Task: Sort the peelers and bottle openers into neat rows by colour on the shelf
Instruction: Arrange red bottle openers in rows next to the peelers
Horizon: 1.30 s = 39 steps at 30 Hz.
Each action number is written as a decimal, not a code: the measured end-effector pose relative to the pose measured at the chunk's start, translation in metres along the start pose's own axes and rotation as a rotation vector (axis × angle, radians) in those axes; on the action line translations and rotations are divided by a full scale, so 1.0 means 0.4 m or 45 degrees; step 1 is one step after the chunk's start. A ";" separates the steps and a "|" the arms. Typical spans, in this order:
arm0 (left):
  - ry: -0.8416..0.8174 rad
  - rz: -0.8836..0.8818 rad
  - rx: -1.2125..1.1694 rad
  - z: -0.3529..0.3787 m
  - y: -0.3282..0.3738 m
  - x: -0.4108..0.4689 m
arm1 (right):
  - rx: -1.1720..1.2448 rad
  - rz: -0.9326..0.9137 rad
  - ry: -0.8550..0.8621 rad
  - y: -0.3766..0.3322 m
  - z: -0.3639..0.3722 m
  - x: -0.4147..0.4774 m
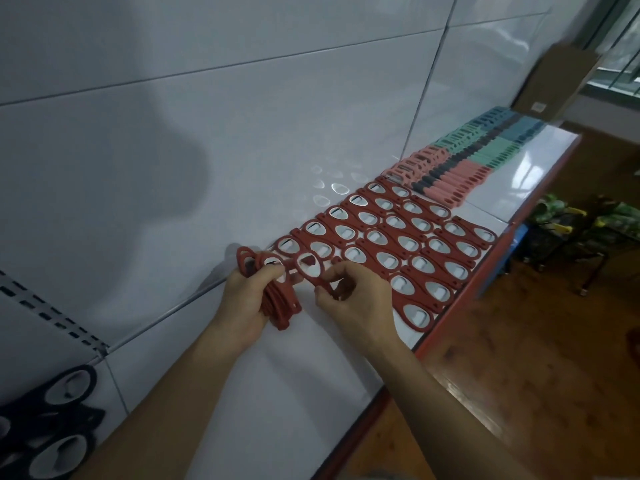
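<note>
While the left hand (pixel 244 301) grips a stack of red plastic bottle openers (pixel 278 304), the right hand (pixel 349 303) pinches a single red opener (pixel 317 280) between both hands. Neat rows of red openers (pixel 408 244) lie just beyond the right hand on the white shelf (pixel 294 375); no writing is legible.

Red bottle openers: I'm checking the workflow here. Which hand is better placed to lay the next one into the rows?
Right. The right hand pinches a single red opener beside the near end of the laid rows, while the left hand grips the stack, farther from them.
</note>
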State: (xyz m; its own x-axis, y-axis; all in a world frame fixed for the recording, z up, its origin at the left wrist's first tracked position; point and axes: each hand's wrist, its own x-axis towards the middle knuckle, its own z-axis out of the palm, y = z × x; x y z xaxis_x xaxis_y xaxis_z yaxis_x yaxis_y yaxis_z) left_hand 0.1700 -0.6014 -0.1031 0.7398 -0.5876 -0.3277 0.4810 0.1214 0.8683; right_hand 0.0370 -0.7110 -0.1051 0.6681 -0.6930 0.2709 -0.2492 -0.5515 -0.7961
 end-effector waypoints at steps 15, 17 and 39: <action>-0.071 -0.146 0.030 0.058 -0.003 -0.026 | -0.549 -0.196 -0.068 0.076 -0.054 -0.013; -0.094 -0.169 0.016 0.069 -0.007 -0.027 | -0.549 -0.198 -0.076 0.074 -0.048 -0.004; -0.240 -0.058 -0.137 0.028 -0.042 -0.042 | 0.029 -0.089 -0.166 0.001 -0.022 -0.017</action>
State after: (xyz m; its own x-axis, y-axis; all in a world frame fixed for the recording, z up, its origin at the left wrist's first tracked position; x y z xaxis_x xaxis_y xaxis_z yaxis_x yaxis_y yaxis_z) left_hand 0.1442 -0.6026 -0.1079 0.6200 -0.7325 -0.2811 0.5668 0.1704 0.8060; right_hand 0.0263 -0.7106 -0.1026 0.7692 -0.5862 0.2545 -0.1838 -0.5843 -0.7904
